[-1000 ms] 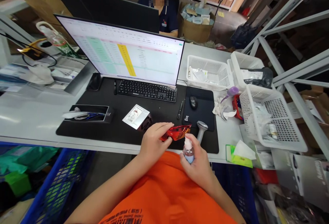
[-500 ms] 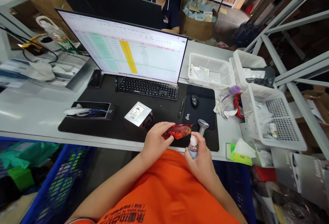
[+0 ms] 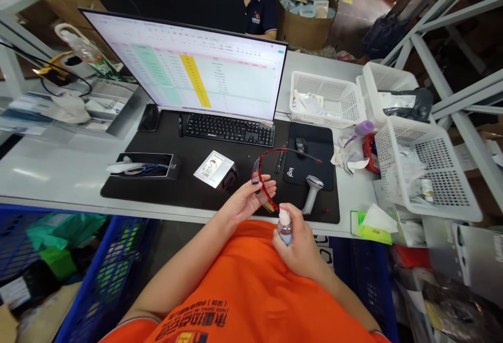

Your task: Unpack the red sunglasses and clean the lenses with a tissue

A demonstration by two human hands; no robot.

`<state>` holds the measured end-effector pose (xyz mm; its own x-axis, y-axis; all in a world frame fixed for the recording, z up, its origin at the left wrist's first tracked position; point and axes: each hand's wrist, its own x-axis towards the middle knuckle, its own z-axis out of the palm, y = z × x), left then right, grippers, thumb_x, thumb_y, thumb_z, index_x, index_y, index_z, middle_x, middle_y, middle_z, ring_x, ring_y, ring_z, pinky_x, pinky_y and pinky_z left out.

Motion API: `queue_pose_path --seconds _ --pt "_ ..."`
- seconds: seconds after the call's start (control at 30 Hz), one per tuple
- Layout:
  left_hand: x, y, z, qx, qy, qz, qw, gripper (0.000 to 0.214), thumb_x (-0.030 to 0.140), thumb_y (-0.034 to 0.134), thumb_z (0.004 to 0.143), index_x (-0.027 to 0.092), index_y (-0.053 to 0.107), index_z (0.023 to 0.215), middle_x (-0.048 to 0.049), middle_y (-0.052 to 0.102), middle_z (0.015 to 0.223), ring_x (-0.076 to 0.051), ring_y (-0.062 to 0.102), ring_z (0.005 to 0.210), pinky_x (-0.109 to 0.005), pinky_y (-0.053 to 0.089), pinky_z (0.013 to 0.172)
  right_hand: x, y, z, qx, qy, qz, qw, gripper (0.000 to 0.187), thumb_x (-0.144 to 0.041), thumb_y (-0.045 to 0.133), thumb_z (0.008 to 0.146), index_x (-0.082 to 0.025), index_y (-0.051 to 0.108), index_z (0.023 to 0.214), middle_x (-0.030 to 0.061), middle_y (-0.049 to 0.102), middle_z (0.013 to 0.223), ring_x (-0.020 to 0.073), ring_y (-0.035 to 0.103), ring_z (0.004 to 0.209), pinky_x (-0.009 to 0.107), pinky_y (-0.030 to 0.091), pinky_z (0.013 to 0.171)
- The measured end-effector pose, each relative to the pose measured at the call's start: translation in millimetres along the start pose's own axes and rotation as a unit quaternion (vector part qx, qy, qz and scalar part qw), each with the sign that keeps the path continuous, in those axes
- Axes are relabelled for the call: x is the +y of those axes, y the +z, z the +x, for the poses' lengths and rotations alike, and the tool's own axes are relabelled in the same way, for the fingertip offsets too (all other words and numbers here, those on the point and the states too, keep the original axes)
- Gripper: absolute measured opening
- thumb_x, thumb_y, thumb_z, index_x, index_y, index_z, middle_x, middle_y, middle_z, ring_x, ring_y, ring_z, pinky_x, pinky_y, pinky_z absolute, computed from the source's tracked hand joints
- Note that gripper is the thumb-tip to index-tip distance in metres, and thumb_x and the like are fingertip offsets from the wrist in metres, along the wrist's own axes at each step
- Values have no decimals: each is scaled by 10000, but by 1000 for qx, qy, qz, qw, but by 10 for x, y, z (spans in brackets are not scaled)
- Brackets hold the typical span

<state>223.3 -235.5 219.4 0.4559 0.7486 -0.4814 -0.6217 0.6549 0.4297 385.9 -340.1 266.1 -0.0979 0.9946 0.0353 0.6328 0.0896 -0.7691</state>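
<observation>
Red-framed sunglasses [image 3: 264,184] are held by my left hand [image 3: 251,197], its thumb and fingers gripping the front with the lenses turned up on edge. One temple arm reaches out over the mouse pad. My right hand [image 3: 301,235] is wrapped around a small clear spray bottle [image 3: 285,227], with a finger on its white nozzle, close to the lower end of the glasses. A white box [image 3: 214,169] with a picture of glasses lies on the black desk mat [image 3: 188,185]. The grey barcode scanner [image 3: 313,191] rests just beyond my right hand.
A monitor [image 3: 220,78] and keyboard [image 3: 230,129] stand ahead. An open box [image 3: 168,167] holding a pouch sits on the left. To the right are white baskets [image 3: 436,170], a purple-topped bottle [image 3: 363,129] and a tissue pack [image 3: 373,227]. Another person [image 3: 259,4] sits behind the monitor.
My left hand has turned the sunglasses from lenses facing me to standing on edge, with the temple arms now spread out to the right. The spray bottle has shifted slightly left and down.
</observation>
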Motion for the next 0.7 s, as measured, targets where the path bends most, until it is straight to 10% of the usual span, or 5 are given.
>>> queue_pose_path --seconds 0.27,0.7 --pt "-76 -35 18 -23 25 30 999 382 214 817 696 184 703 1059 -56 765 1082 -202 716 1024 -431 427 1152 -22 11 64 -55 65 -39 996 636 -164 515 830 -216 363 1445 136 632 1273 267 680 1038 445 574 902" --pt "-102 1 68 14 25 136 990 445 213 895 596 169 726 1004 -63 785 966 -177 723 875 -322 527 955 15 151 218 77 40 72 994 608 -150 550 842 -198 355 1416 144 581 1381 239 598 1252 419 514 1053"
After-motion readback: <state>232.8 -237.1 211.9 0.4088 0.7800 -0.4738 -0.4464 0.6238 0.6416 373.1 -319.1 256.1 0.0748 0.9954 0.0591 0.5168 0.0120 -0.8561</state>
